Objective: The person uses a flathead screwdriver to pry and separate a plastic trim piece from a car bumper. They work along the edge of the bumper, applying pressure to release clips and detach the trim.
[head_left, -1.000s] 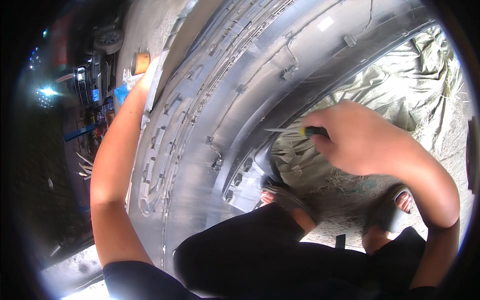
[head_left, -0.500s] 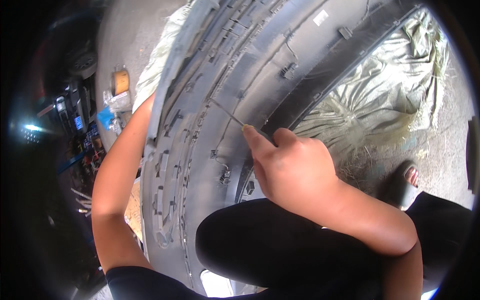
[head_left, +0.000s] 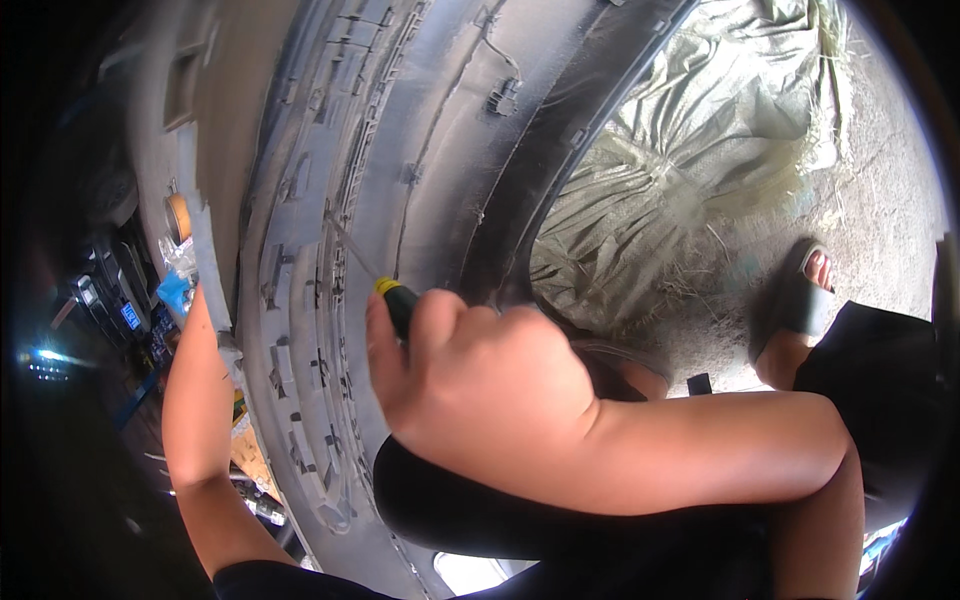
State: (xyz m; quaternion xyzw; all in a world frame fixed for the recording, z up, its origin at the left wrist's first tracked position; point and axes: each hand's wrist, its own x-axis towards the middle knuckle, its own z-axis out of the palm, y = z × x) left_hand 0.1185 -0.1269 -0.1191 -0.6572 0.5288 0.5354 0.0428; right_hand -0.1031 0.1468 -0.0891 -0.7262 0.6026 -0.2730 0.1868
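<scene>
My right hand (head_left: 480, 370) is closed around a screwdriver (head_left: 395, 300) with a dark green handle, a yellow collar and a thin metal shaft. The shaft points up and left, and its tip meets the row of small clips and slots running along the inner side of a large grey car bumper (head_left: 375, 235). On the left, my left forearm (head_left: 195, 420) reaches up to the bumper's outer edge. That edge hides my left hand, so its fingers do not show. My bent knee in black cloth is right below the right hand, close to the bumper.
A crumpled pale woven sheet (head_left: 700, 130) lies on the concrete floor to the right, beside my sandalled foot (head_left: 808, 290). Beyond the bumper at left are a roll of tan tape (head_left: 179, 217), a blue plastic packet (head_left: 174, 292) and dark clutter.
The bumper has shifted left and tilted in view. My right hand and screwdriver have moved left and slightly down, with the tip still at the clip row. More of the handle shows.
</scene>
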